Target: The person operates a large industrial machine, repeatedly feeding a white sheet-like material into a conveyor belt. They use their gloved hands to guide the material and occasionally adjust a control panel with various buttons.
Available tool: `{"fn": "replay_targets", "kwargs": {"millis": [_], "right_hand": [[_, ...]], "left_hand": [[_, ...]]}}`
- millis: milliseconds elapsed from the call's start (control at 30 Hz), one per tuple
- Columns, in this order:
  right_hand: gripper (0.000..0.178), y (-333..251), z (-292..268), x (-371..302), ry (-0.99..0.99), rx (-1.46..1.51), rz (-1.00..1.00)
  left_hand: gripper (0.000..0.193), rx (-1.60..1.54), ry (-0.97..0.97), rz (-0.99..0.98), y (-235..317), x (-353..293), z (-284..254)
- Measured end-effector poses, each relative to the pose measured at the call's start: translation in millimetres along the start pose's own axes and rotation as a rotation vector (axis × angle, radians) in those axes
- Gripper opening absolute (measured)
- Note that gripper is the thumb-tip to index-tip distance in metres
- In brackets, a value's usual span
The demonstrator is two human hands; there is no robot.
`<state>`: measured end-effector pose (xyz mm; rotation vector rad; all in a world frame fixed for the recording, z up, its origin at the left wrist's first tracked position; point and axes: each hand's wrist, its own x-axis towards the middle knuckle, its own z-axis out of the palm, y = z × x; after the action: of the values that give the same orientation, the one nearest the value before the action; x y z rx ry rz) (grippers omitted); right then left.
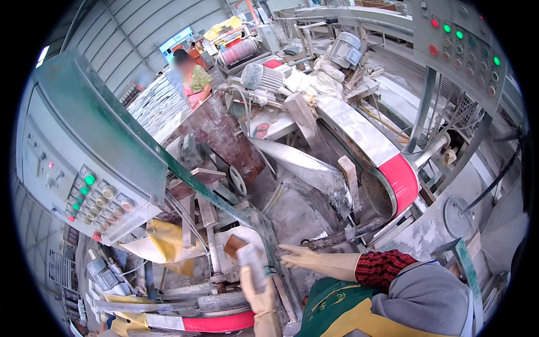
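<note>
Beside a red-banded machine [222,322] coated in pale dust, the head camera showed a worker's left hand [260,296] closed around the lower end of a pale flat piece [251,261], apparently so that most of its face was left bare. A brown block [233,246] showed just beyond the piece; blur hid whether the two touched. The right hand [299,258] was outstretched with fingers extended and nothing visible in its grasp, perhaps for balance. Long cream gloves [345,266] covered both hands, likely against the grime, and a green-and-yellow apron [337,300] shielded the clothes. A control box [106,157] at left and a control panel [461,59] at upper right displayed their buttons, presumably for easy reading, while a co-worker [196,83] stood in the background.
</note>
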<state>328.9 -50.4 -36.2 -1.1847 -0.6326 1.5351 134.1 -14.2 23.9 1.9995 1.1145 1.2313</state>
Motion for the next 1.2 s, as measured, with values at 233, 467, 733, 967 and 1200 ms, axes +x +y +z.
{"fn": "replay_targets", "kwargs": {"millis": [233, 467, 733, 967, 1200], "right_hand": [[0.045, -34, -28, -29, 0.380, 0.086, -0.446], [0.069, -37, -218, -71, 1.184, -0.038, -0.410], [0.076, -43, -374, -92, 1.413, 0.061, -0.533], [0.070, -63, -391, -78, 1.521, 0.098, -0.523], [0.071, -58, -401, -64, 1.582, -0.091, -0.318]], "left_hand": [[0.071, -0.005, -0.461, 0.307, 54, 14, 56], [0.052, 0.393, -0.113, -0.053, -57, 38, -75], [0.081, 1.333, -0.225, -0.433, -141, -43, -173], [0.083, 1.253, -0.382, -0.707, -167, -47, -187], [0.090, 1.226, -0.505, -0.543, -245, -68, -229]]}}
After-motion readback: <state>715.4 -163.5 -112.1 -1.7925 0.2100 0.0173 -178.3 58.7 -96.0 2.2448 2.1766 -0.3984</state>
